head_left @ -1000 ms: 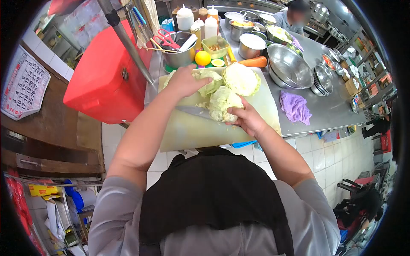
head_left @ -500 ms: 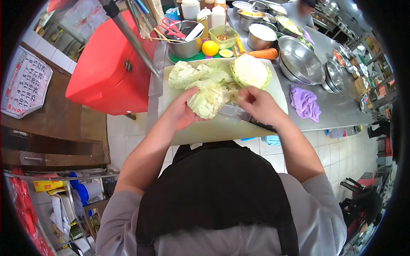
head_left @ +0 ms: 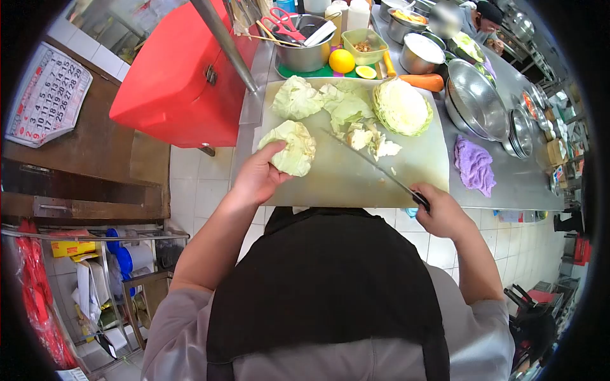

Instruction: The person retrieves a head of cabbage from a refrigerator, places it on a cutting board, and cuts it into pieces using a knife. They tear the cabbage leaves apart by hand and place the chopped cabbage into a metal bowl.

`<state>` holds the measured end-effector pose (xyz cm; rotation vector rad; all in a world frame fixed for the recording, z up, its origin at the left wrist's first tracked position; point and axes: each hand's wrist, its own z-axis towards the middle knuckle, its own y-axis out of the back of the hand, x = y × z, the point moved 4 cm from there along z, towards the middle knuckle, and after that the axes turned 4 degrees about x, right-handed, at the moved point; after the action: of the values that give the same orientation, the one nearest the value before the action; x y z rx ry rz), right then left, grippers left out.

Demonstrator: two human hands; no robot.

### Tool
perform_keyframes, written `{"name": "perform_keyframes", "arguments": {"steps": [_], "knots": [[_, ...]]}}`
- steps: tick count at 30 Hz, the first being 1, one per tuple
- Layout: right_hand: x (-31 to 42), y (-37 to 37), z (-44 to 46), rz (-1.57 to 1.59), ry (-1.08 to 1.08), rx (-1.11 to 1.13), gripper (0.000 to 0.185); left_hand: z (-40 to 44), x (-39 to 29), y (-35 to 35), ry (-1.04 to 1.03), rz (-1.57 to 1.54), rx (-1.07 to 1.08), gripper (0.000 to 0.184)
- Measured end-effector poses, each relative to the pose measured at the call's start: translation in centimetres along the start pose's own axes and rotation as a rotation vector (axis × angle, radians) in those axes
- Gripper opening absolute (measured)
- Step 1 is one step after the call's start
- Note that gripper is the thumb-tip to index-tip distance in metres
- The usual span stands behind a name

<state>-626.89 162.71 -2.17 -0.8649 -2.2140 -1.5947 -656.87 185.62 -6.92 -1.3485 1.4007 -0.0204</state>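
My left hand (head_left: 259,174) grips a cabbage piece (head_left: 293,150) over the left part of the cutting board (head_left: 343,187). In my right hand (head_left: 438,206) is the black handle of a knife (head_left: 381,168), whose blade points up and left across the board. Beyond the blade tip lie small cabbage scraps (head_left: 372,141). Loose cabbage leaves (head_left: 297,98) rest at the board's far left and middle, and a cut cabbage (head_left: 401,106) sits at its far right with its pale cut face up.
Behind the board are a metal pot (head_left: 305,56) of utensils, an orange (head_left: 342,61) and a carrot (head_left: 422,82). To the right are colanders (head_left: 476,98) and a purple cloth (head_left: 474,166). A red cooler (head_left: 178,82) stands left. Another person (head_left: 486,22) is at the far end.
My left hand has moved left with the cabbage piece. My right hand, earlier at the cabbage, has taken hold of the knife that lay on the board. Scraps now lie mid-board.
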Motion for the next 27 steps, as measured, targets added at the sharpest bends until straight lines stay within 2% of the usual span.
{"name": "perform_keyframes", "arguments": {"steps": [1,2,5,9,14,18,21,27], "knots": [[-0.3,0.1,-0.8,0.055,-0.094,0.061,0.038,0.1,0.4,0.2,0.006,0.021,-0.022,0.049],[-0.6,-0.1,-1.3,0.097,-0.094,0.087,0.038,0.3,0.9,0.3,0.013,0.041,-0.041,0.049],[0.4,-1.3,-1.2,0.134,0.22,-0.116,0.039,0.4,2.1,-0.1,0.004,0.135,-0.085,0.05],[4.2,-2.8,1.1,-0.008,0.365,-0.087,0.046,-0.9,2.1,-2.4,0.107,0.264,-0.144,0.048],[6.1,-3.2,2.6,-0.123,0.379,-0.089,0.047,-1.1,3.2,-2.0,0.09,0.357,-0.238,0.06],[6.0,-4.1,3.3,-0.265,0.342,-0.113,0.044,-1.5,3.4,-2.9,0.073,0.446,-0.295,0.06],[5.3,-4.6,5.2,-0.166,0.273,-0.086,0.043,-1.7,3.8,-3.9,0.08,0.538,-0.294,0.055],[6.1,-3.2,3.2,-0.116,0.41,-0.033,0.045,-1.9,3.7,-4.3,0.083,0.434,-0.295,0.054]]}}
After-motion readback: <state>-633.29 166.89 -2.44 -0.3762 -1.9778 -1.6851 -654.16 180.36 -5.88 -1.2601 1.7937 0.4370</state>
